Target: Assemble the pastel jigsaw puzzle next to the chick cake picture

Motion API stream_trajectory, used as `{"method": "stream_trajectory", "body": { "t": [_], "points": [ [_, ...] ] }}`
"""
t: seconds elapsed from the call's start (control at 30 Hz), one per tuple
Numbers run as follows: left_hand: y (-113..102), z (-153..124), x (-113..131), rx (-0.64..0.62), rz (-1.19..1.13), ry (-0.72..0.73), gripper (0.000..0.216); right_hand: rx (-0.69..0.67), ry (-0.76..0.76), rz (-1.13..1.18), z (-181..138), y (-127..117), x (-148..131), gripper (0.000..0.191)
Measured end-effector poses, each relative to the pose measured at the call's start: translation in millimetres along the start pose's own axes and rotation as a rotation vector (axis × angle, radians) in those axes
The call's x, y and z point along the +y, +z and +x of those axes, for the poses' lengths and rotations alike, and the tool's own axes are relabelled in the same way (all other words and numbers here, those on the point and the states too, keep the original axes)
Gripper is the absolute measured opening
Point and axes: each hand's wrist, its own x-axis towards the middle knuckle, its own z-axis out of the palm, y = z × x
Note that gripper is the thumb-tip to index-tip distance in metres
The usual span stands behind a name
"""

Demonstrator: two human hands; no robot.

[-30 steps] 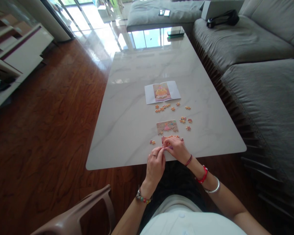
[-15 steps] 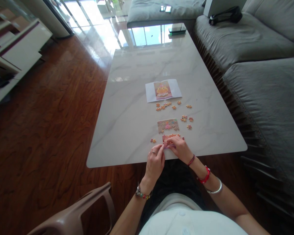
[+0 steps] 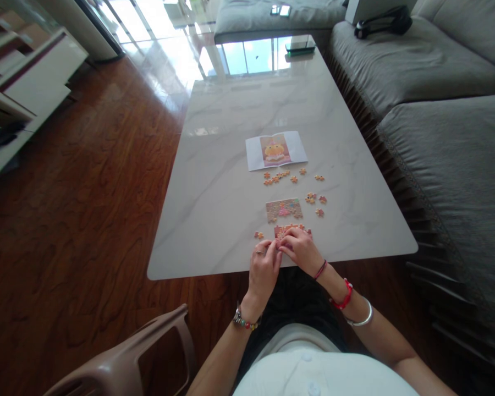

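Note:
Near the table's front edge lies a joined reddish section of a jigsaw puzzle (image 3: 286, 227), partly covered by my hands. My left hand (image 3: 264, 270) is closed, with thumb and fingertips together at its lower left corner. Bent over the same section from the right, my right hand (image 3: 303, 250) is closed too, its fingertips meeting those of the left. Whatever small piece is between the fingertips is hidden. Just beyond lies a second joined section (image 3: 284, 209), greyish with pink in the middle. A few loose puzzle pieces (image 3: 259, 235) sit left of my hands.
Several more pieces (image 3: 311, 198) lie to the right, and a row of yellow-orange pieces (image 3: 276, 177) farther back. Behind them is an unfolded picture sheet (image 3: 253, 154) on the marble-look table (image 3: 214, 220). A plastic chair (image 3: 119, 357) stands lower left; a grey sofa (image 3: 449, 148) runs along the right.
My left hand has moved slightly up and right, and my right fingers have come in closer to it at the section's lower left corner. The loose pieces lie as before.

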Motion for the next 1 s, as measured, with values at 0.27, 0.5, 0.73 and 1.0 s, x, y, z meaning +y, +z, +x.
{"method": "stream_trajectory", "body": {
  "t": [0.27,0.5,0.73,1.0],
  "points": [
    [0.1,14.0,3.8,-0.008,-0.008,-0.124,0.023,0.009,-0.011,0.037,-4.8,-5.2,7.8,0.017],
    [4.4,16.9,3.8,0.046,-0.137,-0.184,0.025,-0.012,-0.056,0.060,-5.8,-5.0,4.4,0.017],
    [4.5,17.4,8.0,0.055,-0.020,-0.140,0.017,0.037,0.005,0.028,-9.6,-2.5,6.1,0.015],
    [0.5,21.9,3.0,-0.048,-0.013,-0.049,0.014,0.037,-0.013,0.105,-11.1,-0.8,9.3,0.012]
  ]
}}
